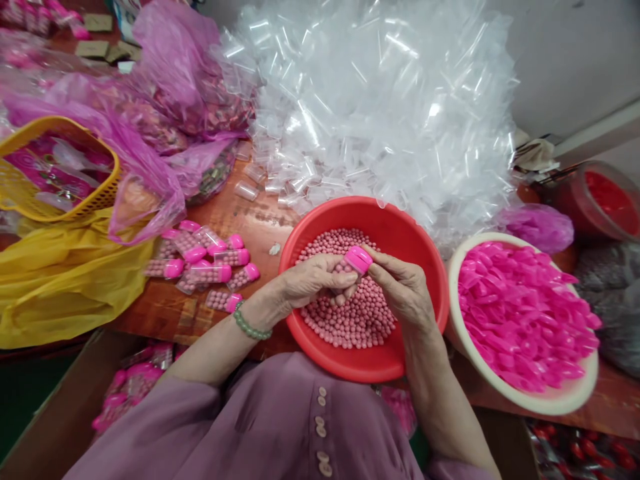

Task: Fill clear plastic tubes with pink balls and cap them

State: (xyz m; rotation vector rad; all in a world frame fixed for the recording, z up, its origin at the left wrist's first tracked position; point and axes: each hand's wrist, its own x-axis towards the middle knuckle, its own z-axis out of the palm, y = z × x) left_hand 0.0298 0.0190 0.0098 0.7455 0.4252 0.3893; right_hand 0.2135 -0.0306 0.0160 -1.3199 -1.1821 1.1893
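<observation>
My left hand (307,281) is wrapped round a small clear plastic bottle (343,268) filled with pink beads. A bright pink cap (359,259) sits on the bottle's upper end, tilted up to the right. The fingers of my right hand (407,290) are closed on that cap's edge. Both hands are above a red basin (367,368), which holds many loose pink beads (350,323). To the left, several capped bottles of beads (203,272) lie in a loose group on the wooden table (160,310).
A large heap of clear empty bottles (380,113) rises behind the basin. At right stands a white tub (565,403) of pink caps (523,317). On the left are a yellow basket (103,200), a yellow bag (65,280) and purple bags (175,53). An open box (65,407) is below the table.
</observation>
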